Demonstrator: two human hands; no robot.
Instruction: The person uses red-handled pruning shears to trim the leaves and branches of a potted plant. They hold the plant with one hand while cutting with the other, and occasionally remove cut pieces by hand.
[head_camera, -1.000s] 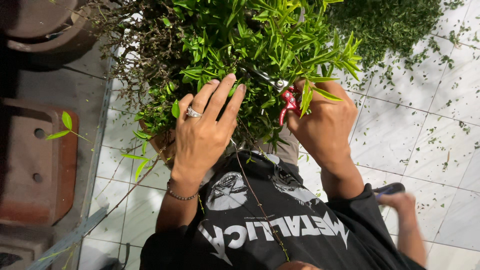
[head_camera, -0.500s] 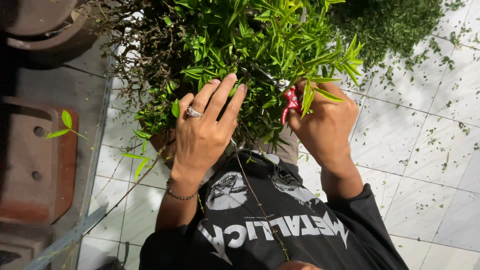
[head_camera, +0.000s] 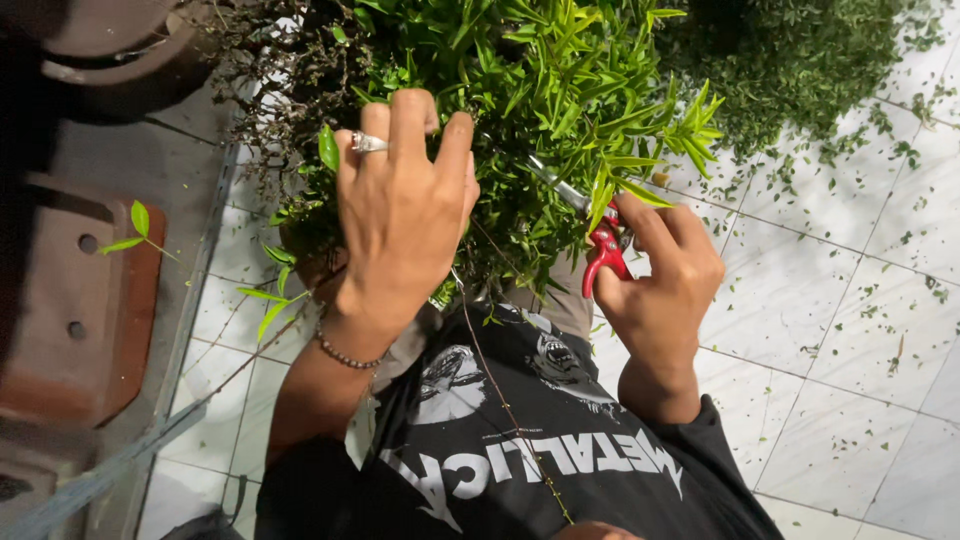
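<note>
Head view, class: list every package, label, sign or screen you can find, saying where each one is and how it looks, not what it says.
No package, sign or screen shows.
Shirt print: bottom centre, on the person's black shirt; pale block lettering, upside down, below two round grey-white pictures.

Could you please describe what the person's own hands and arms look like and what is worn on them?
Both are bare hands. The left hand wears a silver ring on one of its fingers, and a bracelet of small dark beads circles the wrist; its forearm is bare. The right hand shows no jewellery; a black sleeve begins just past its wrist.
</note>
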